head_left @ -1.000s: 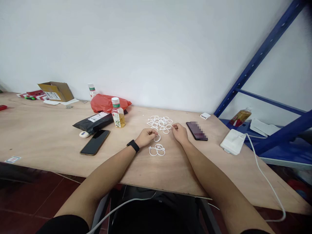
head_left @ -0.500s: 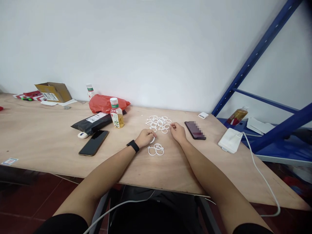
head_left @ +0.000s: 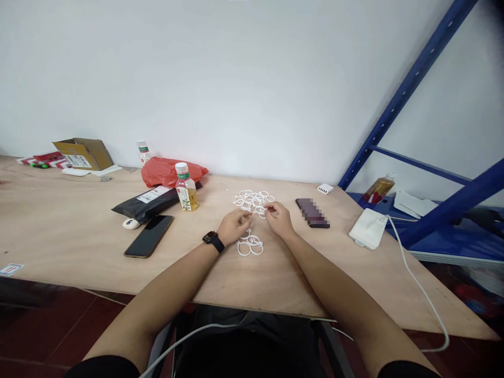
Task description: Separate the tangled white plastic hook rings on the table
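Note:
A loose pile of white plastic rings with small loops (head_left: 248,195) lies on the wooden table. Closer to me is a small group of the same rings (head_left: 250,248), partly overlapping. My left hand (head_left: 233,226), wearing a black watch (head_left: 213,241), is between the pile and the small group. Its thumb and fingers are apart, with the fingertips at the pile's near edge. At the pile's right near side, my right hand (head_left: 280,220) pinches the edge of a white ring (head_left: 260,212) between thumb and fingers.
Left of the rings are a drink bottle (head_left: 186,189), a red plastic bag (head_left: 165,170), a black parcel (head_left: 139,207) and a phone (head_left: 148,237). On the right lie another phone (head_left: 312,212), a white charger (head_left: 325,188) and a white power bank (head_left: 368,228) with a cable. A blue shelf frame (head_left: 409,100) stands beyond.
My left hand has let go of a ring beside the small group and moved up to the pile, its fingers parting. My right hand has shifted slightly left over the pile's edge.

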{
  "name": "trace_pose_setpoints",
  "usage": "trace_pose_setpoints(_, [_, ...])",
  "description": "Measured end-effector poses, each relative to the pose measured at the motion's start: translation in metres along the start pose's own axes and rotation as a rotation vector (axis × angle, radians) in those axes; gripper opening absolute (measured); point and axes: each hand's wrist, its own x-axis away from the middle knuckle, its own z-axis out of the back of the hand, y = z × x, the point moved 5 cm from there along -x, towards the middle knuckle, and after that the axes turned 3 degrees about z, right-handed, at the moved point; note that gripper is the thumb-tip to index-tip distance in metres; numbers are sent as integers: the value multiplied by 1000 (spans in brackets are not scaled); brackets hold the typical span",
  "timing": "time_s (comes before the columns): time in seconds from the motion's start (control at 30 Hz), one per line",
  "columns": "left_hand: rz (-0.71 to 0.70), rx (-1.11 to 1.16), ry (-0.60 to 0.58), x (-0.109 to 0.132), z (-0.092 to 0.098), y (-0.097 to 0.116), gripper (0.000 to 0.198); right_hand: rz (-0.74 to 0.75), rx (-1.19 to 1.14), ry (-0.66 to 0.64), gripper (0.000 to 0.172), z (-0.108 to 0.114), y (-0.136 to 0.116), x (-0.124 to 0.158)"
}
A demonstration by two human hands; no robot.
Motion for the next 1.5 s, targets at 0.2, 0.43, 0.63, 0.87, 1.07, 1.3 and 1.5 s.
trace_pose_setpoints(0.2, [-6,26,-30,-1,-2,-1,32,113,-110,-119,21,-12,-31,8])
trace_pose_setpoints(0.43, [-9,-8,-154,1,-5,7,35,84,-139,-171,18,-17,-42,10])
trace_pose_setpoints(0.63, [-59,-14,-189,0,-4,11,35,68,-124,-204,19,-19,-38,8])
trace_pose_setpoints(0.87, [-54,-5,-213,0,-8,13,35,44,-129,-241,23,-20,-35,8])
trace_pose_setpoints(1.07, [17,-61,-166,-1,2,7,37,67,-56,-208,30,-11,-16,4])
trace_pose_setpoints(1.3, [-27,-135,-269,0,-4,4,26,-10,360,-287,27,-6,33,-1])
trace_pose_setpoints(1.5, [-13,-173,-236,1,-7,1,28,-84,442,-359,31,-13,39,3])
